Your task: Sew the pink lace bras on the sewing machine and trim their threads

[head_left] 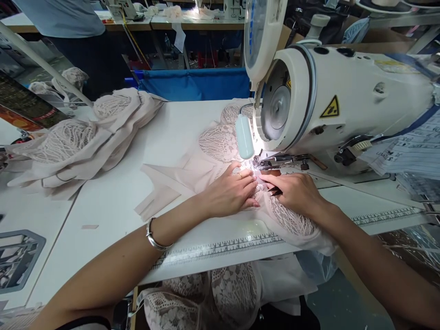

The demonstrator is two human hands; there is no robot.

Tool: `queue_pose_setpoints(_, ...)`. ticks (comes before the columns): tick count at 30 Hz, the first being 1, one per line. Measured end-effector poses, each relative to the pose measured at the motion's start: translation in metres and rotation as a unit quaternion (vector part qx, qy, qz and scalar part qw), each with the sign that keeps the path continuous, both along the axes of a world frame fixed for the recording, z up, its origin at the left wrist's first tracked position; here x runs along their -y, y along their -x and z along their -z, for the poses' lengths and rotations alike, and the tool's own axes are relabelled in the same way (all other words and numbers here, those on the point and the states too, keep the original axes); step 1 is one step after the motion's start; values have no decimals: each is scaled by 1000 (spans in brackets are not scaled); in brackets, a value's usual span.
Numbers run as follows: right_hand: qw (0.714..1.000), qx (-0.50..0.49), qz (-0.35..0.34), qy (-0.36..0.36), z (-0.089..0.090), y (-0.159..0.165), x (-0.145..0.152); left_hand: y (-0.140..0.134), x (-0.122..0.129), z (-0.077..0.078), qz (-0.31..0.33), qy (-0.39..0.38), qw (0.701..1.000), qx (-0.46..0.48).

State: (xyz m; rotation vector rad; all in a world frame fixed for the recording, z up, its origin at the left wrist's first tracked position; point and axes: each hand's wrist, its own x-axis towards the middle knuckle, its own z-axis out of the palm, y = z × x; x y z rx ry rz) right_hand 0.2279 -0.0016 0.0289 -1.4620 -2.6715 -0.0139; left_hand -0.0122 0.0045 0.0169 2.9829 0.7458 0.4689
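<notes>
A pale pink lace bra (220, 143) lies under the needle area of a white sewing machine (360, 91). My left hand (232, 190) rests on its fabric just left of the presser foot, fingers stretched out and pressing down. At the right of the foot, my right hand (297, 190) has its index finger on the cloth. Dark pointed blades, like thread snips (275, 191), stick out from its curled fingers. One lace cup (292, 219) lies below the right hand, towards the table's front edge. The lamp's glare partly hides the stitching point.
More lace bras (74, 140) are heaped at the left of the white table (113, 220). Several lace cups (237, 293) hang below the front edge, which bears a printed ruler (220, 251). A small lamp (244, 136) hangs beside the needle. Another person (68, 23) stands behind.
</notes>
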Motion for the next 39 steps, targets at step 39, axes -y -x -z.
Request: queue_pose_setpoints(39,997,18,-36,-70,4,-33,6,-3,0,2,-38,40,998,3)
